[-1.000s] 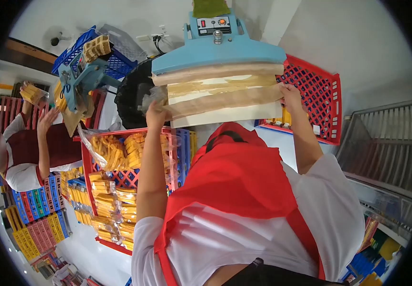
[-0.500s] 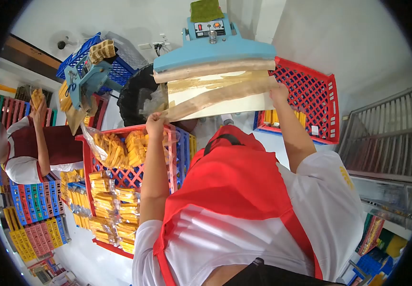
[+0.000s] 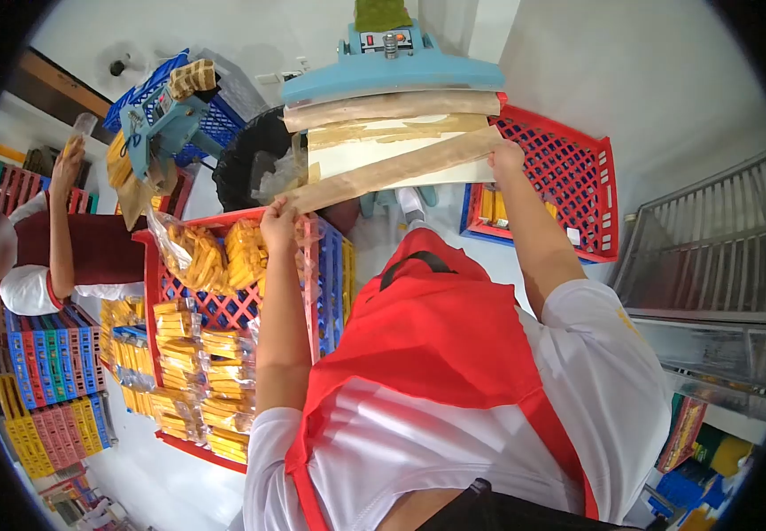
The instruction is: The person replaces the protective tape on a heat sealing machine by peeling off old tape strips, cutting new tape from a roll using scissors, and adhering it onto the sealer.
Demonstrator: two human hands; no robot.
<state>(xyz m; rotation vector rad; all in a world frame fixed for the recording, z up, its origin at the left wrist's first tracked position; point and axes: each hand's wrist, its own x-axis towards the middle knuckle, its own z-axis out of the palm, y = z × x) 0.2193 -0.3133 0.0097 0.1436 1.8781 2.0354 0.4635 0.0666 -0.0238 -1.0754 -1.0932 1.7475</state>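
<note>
Two bare hands on one long brown strip [image 3: 383, 174], one at each end: left hand [image 3: 278, 219] pinching the left end between thumb and fingers, right hand [image 3: 507, 156] with fingers closed at the right end, exact place of the thumb too small to tell. Strip held flat and slanting, right end farther forward than left, over one white board [image 3: 339, 162]; cannot tell contact between strip and board. Both arms reaching forward, left forearm almost straight along the side of one red crate [image 3: 215, 219], right forearm leaning inward from the sleeve; hands well apart.

Just beyond the board, one second brown strip [image 3: 392, 108] under the edge of one light-blue machine [image 3: 392, 75], with one green cloth [image 3: 381, 13] on top. In the left crate, two larger heaps of yellow pieces [image 3: 246, 257] and many small packets [image 3: 228, 385], too crowded for exact counting. Near the right forearm, one other red crate [image 3: 569, 129]. Farther left, one smaller blue machine [image 3: 157, 133] and one co-worker [image 3: 91, 239], with one clear packet in raised hand [image 3: 64, 173].
</note>
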